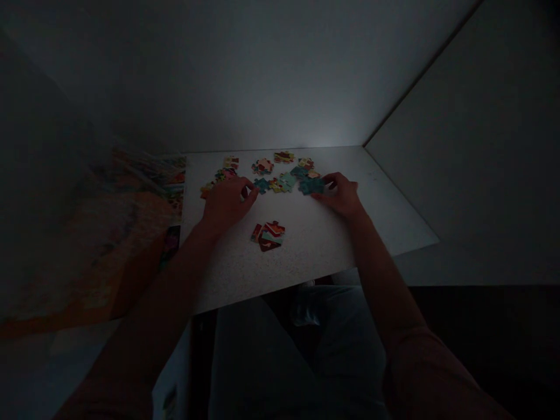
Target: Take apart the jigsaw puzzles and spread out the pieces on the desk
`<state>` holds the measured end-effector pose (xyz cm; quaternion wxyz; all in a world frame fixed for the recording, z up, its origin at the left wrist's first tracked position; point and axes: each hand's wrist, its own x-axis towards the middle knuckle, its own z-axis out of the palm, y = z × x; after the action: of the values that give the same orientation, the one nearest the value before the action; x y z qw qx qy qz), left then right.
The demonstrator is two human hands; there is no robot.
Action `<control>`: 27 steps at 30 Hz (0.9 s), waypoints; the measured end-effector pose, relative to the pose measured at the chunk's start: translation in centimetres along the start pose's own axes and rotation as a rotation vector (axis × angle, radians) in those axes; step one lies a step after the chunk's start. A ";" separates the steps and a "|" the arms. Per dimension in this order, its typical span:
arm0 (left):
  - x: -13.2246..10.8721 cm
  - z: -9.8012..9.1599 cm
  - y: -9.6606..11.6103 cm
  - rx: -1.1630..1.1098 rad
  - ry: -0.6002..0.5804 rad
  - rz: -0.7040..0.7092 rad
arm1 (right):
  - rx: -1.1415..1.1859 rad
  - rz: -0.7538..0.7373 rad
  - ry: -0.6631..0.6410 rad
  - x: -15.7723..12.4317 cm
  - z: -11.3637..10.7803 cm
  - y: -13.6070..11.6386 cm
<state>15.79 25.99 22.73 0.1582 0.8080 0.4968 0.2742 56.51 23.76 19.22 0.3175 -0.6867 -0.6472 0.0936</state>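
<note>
In the dim head view, a pale speckled desk (306, 251) carries a loose spread of jigsaw puzzle pieces (280, 169) along its far edge, at twelve o'clock from the person. The left hand (227, 201) lies knuckles-up on the desk with its fingers curled. Its fingertips are just beside a small teal piece (261, 185) at its two o'clock, and in this light I cannot tell whether its grip is narrow or holds anything. The right hand (343, 195) has its fingertips on the right edge of a teal cluster of joined pieces (311, 185) at its ten o'clock. The grip looks narrow, but whether it clasps the cluster I cannot tell. Between the two forearms, at six o'clock from the spread, sits a red-and-teal joined group (268, 235), apart from both hands. At nine o'clock a large colourful printed sheet (131, 233) lies beside the desk.
</note>
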 end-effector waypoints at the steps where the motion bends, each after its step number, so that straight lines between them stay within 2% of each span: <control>1: 0.0 0.0 0.0 -0.007 -0.004 0.000 | 0.096 0.003 0.005 0.0 0.0 0.0; 5: 0.0 0.0 0.0 -0.022 -0.006 0.018 | 0.313 0.005 0.056 -0.1 -0.2 -0.2; 11: 0.1 0.2 0.0 -0.002 -0.017 0.018 | 0.337 0.005 0.128 -0.4 -0.3 -1.0; 15: 0.1 0.3 0.0 -0.013 -0.026 0.024 | 0.370 -0.044 0.144 -0.6 -0.3 -1.4; 20: 0.0 0.4 0.7 -0.131 -0.085 0.031 | 0.456 -0.106 0.226 -1.1 0.4 -2.9; 23: -0.3 1.1 1.3 -0.343 -0.160 0.023 | 0.459 -0.227 0.179 -1.4 0.9 -4.8; 27: -0.3 2.3 1.7 -0.684 -0.241 -0.052 | 0.399 -0.540 0.098 -1.7 1.8 -7.7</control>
<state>18.27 24.99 21.65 0.4838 0.7219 0.3745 0.3232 48.88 22.46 21.65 0.4896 -0.4185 -0.7586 0.0980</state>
